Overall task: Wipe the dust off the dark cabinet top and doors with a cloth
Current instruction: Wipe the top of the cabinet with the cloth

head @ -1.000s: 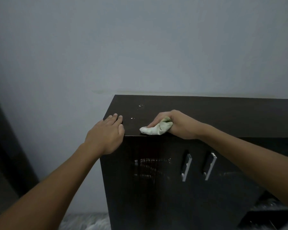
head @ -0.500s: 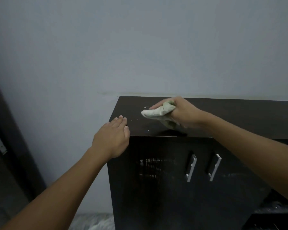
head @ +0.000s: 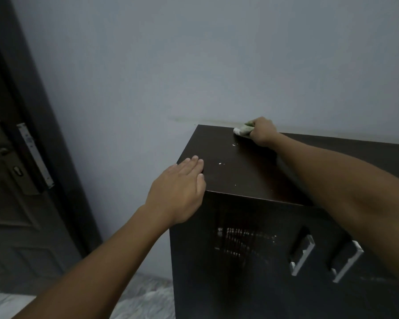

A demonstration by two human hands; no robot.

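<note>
The dark cabinet's top (head: 237, 166) fills the middle right, with a few white specks on it. My right hand (head: 262, 132) is at the top's far edge against the wall, closed around a bunched pale green cloth (head: 243, 130) that presses on the surface. My left hand (head: 177, 192) lies flat, fingers together, on the near left corner of the top and holds nothing. Below the top, the dark cabinet doors (head: 251, 261) show pale smudges and two silver handles (head: 302, 255).
A plain grey wall (head: 194, 65) stands right behind the cabinet. At the left is a dark door (head: 12, 180) with a metal lock plate and lever. Pale marbled floor (head: 143, 293) shows between the door and the cabinet.
My right hand has slid the cloth from the front edge of the top across to the back edge by the wall. My left hand has stayed on the corner. The view has shifted, revealing the door.
</note>
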